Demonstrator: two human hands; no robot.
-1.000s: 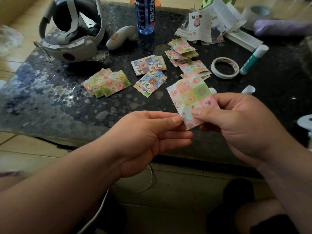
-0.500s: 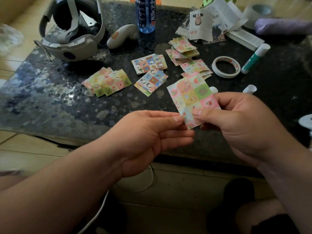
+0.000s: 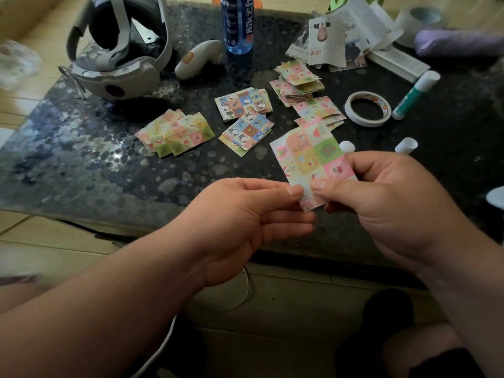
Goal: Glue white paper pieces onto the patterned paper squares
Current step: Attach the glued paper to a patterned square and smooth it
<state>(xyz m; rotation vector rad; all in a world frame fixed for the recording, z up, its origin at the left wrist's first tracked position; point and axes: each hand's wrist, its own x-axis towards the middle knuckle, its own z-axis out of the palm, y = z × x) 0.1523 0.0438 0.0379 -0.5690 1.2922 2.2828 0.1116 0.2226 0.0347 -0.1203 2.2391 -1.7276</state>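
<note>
A: Nudged left thumb a hair right toward right thumb since a second back; otherwise kept patterned square (image 3: 311, 156) at same tilt, same spot.

B: Grip status?

A: Right hand (image 3: 395, 203): pinching near edge of square, thumb on top, fingers (image 3: 365, 165) curled round right edge. Left hand (image 3: 245, 222): thumb and forefinger nipping near-left corner, other fingers loosely straight beneath, holding nothing else.

B: Why held off the desk (image 3: 109, 165)?

A: Probably to work that near corner between both thumbs, separating a layer or squaring an edge before gluing. Judgement only. Can't see back face, so can't tell whether a white piece is already on.

B: Square relative to fingers?

A: Fanning out to the far side of the pinch, pattern toward camera, leaning left. Mostly free beyond both thumbs; only near strip covered. Over near-right part of desk, seemingly clear of surface.

B: Supplies?

A: Parked within right-hand reach: glue stick (image 3: 414, 96) far right, tape roll (image 3: 366, 109) just left of it, white cap (image 3: 406, 145) nearer. Stacks of squares (image 3: 174, 135) spread across middle, apparently sorted by pattern; newspaper (image 3: 327, 42) at far edge.

B: White pieces?

A: None identifiable on desk.
</note>
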